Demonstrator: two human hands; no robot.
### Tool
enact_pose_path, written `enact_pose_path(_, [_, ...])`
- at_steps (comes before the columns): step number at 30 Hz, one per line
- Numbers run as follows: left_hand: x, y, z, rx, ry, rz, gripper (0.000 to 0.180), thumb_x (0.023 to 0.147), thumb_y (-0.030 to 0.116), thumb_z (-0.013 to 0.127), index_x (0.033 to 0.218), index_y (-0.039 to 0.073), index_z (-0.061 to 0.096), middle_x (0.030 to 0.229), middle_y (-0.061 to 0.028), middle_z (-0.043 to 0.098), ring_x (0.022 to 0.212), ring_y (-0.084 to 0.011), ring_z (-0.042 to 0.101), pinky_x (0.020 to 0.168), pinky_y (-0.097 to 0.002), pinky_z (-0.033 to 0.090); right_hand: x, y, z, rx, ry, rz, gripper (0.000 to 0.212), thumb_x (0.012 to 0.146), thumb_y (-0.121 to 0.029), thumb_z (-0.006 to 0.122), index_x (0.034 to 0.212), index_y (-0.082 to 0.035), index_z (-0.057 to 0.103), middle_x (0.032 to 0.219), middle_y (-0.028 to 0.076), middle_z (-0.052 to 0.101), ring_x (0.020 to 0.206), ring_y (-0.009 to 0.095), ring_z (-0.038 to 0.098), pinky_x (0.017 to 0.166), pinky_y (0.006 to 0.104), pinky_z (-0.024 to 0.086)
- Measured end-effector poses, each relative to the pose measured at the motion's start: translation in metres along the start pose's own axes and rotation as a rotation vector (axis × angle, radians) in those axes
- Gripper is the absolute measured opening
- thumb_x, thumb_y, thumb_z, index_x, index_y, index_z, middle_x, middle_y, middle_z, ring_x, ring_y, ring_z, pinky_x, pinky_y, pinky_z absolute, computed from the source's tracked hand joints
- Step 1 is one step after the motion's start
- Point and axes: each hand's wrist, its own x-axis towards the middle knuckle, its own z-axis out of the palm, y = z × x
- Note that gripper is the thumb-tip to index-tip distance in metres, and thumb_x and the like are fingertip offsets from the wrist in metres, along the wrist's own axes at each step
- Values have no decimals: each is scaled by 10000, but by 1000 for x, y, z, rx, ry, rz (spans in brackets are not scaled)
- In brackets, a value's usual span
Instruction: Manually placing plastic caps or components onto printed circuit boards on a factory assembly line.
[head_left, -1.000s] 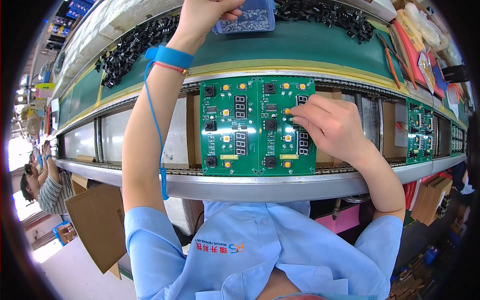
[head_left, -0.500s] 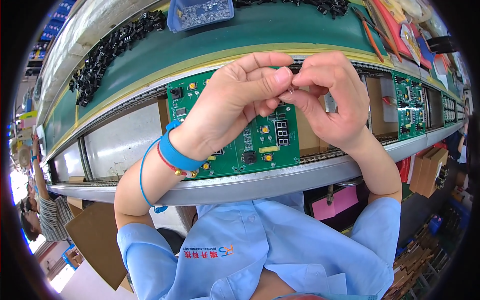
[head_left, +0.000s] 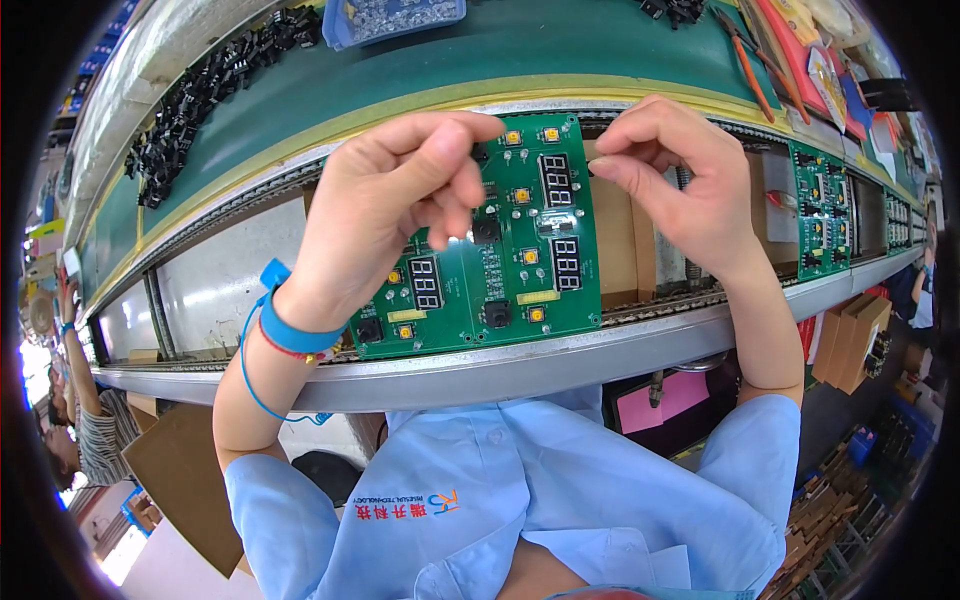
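My left hand (head_left: 395, 190) hovers over the left part of a green circuit board (head_left: 450, 320), index finger stretched out, thumb apart from it and the other fingers loosely curled. My right hand (head_left: 680, 180) is above the board's right edge, thumb and index finger pinched together; what is between the tips is too small to make out. The board carries black digit displays (head_left: 556, 181), yellow-topped push buttons (head_left: 530, 257), black square parts (head_left: 497, 314) and small clear LEDs. A blue strap (head_left: 300, 322) with a cord circles my left wrist.
The board lies on conveyor rails (head_left: 660, 312) with a metal front edge (head_left: 560, 362). Behind are a blue bin (head_left: 395, 22) of small clear parts, piles of black parts (head_left: 190, 120) and orange-handled pliers (head_left: 752, 75). Further boards (head_left: 822, 215) stand at right. Another person (head_left: 95, 430) is at far left.
My hands have moved apart from where their fingertips met; the left went left and slightly down, uncovering the board's middle. A small clear LED showed in the right fingertips earlier.
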Motion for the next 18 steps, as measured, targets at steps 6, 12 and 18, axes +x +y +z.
enact_pose_path(6, [-12, -1, -14, 113, -31, 148, 312, 1001, 162, 465, 1219, -28, 582, 768, -3, 565, 636, -55, 508, 567, -190, 409, 1, 12, 2, -4, -191, 164, 106, 789, -14, 695, 895, -5, 701, 803, 60, 640, 705, 150, 601, 636, 261, 471])
enact_pose_path(12, [-16, 1, -16, 165, -19, 149, 293, 987, 133, 491, 1216, -22, 588, 774, 0, 571, 634, -53, 497, 593, -181, 410, 4, 11, -2, -5, -265, 265, 132, 800, -35, 684, 925, -1, 716, 802, 64, 644, 721, 153, 607, 649, 263, 473])
enact_pose_path(18, [-15, -6, -17, 192, -28, 154, 280, 983, 148, 516, 1195, -11, 611, 790, -2, 598, 638, -42, 500, 592, -174, 413, 7, 13, -6, 90, -267, 349, 147, 829, -21, 645, 960, 11, 706, 811, 51, 629, 730, 131, 604, 669, 244, 478])
